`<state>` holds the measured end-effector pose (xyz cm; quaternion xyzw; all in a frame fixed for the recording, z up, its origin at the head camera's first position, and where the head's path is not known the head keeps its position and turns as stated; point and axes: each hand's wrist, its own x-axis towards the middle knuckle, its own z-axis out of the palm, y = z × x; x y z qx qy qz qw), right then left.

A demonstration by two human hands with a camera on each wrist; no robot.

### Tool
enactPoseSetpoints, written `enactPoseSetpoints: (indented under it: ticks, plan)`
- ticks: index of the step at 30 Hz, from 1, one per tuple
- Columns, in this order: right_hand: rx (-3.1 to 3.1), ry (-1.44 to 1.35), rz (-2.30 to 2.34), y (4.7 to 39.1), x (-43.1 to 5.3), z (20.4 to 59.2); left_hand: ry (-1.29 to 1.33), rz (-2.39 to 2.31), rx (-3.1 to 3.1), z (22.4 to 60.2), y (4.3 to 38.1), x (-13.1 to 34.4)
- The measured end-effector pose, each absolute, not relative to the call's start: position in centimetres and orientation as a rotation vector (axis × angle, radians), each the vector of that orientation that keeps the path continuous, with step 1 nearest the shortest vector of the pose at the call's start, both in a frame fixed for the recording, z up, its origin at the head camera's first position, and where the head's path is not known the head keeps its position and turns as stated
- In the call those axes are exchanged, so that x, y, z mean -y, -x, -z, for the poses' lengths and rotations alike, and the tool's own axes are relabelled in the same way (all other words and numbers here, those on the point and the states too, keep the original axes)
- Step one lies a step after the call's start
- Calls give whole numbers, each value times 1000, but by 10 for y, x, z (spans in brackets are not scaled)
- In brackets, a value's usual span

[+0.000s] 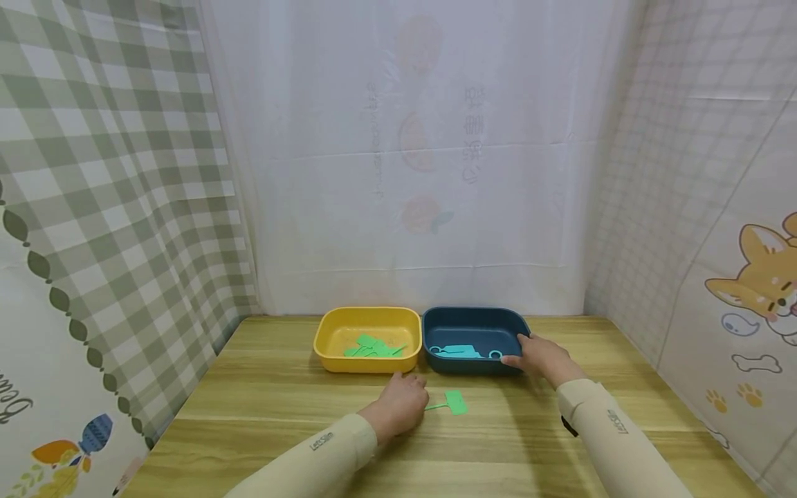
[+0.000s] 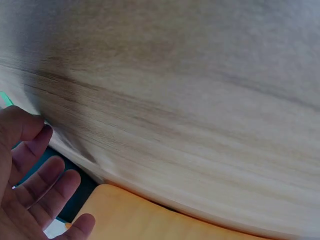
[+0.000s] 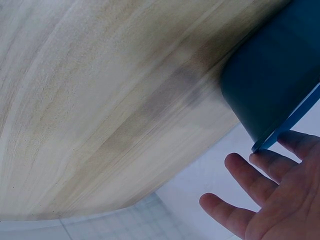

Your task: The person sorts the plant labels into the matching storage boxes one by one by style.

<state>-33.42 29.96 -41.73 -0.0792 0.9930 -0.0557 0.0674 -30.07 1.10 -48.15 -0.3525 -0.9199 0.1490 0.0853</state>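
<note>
In the head view a flat green tag (image 1: 456,402) with a thin stem lies low over the table, in front of the two bins. My left hand (image 1: 401,402) pinches the end of that stem; thumb and index fingertip meet in the left wrist view, a bit of green tag (image 2: 6,98) showing beside them. At the right front corner of the dark blue bin (image 1: 476,318), my right hand (image 1: 543,357) touches the rim with its fingers fairly straight, as the right wrist view shows (image 3: 282,185). Teal tags (image 1: 457,351), some with rings, lie inside that bin.
To the left, a yellow bin (image 1: 367,312) holding several green tags (image 1: 372,346) stands against the blue one. Both sit near the back of the wooden table (image 1: 261,401). Hanging cloths enclose the back, left and right sides.
</note>
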Motion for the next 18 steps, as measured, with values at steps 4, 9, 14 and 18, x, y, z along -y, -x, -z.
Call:
enactPoseSetpoints:
  ticks: [4,9,14,18]
  plan:
    - [-2997,241,158,334,-299,417,1060,-382,2730,479,303,-8]
    - [-2996,233,152,334,-299,415,1087,-303,2708,472,304,-4]
    - [-2987,226,161,333,-298,415,1090,-256,2670,466,306,-1]
    - [-2988,234,167,332,-297,414,1038,-266,2616,464,311,2]
